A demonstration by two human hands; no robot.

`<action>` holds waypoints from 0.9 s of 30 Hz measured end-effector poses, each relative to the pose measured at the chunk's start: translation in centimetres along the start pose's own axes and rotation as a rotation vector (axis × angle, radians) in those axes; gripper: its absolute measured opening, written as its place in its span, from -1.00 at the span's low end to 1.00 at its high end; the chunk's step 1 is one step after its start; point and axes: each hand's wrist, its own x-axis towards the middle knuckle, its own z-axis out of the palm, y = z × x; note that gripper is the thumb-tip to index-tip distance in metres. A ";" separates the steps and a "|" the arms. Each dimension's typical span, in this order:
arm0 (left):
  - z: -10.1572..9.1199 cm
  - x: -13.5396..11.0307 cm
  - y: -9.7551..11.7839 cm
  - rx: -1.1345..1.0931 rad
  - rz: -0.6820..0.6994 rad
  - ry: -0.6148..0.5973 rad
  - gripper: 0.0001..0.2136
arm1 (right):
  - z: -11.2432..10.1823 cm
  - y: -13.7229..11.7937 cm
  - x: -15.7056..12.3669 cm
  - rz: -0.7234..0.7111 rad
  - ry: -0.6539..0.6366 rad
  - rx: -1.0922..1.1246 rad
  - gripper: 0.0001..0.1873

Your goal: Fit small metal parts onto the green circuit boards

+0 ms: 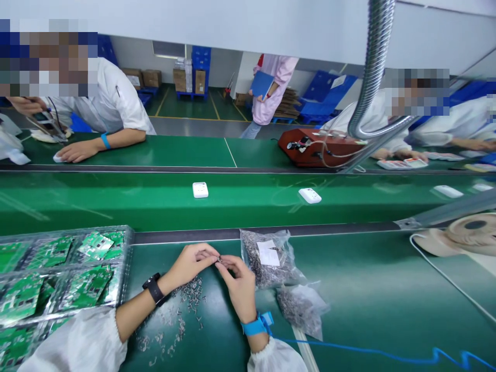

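My left hand (pixel 194 264) and my right hand (pixel 241 283) meet over the green bench, fingertips pinched together. Between them is a tiny dark metal part (pixel 218 260), too small to make out exactly. Loose small silver metal pieces (pixel 192 295) lie scattered below and beside my left forearm. Just right of my right hand rests a clear plastic bag (pixel 253 258) full of similar small metal pieces, with white paper labels on it. A smaller bag (pixel 296 307) of them lies closer to me. A black band circles my left wrist, and a blue strap circles my right.
Clear trays (pixel 129 258) of green circuit boards (pixel 91 284) stand at the left. Beyond the bench runs a green conveyor (pixel 253 199) carrying white devices (pixel 200 190). A blue cord (pixel 349 349) trails right from my wrist strap. A flexible metal duct (pixel 374 67) hangs overhead. Co-workers sit opposite.
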 end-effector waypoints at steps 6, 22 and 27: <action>0.1 -0.1 0.5 0.109 0.066 0.035 -0.83 | -0.2 -0.4 0.2 0.038 -0.026 0.056 -0.70; 0.3 -0.4 0.8 0.344 0.156 0.016 -0.89 | -0.4 -0.4 0.1 -0.064 -0.073 -0.160 -0.78; 0.5 -0.3 0.4 0.358 0.109 0.064 -0.87 | -0.2 -0.4 -0.2 -0.100 -0.030 -0.193 -0.81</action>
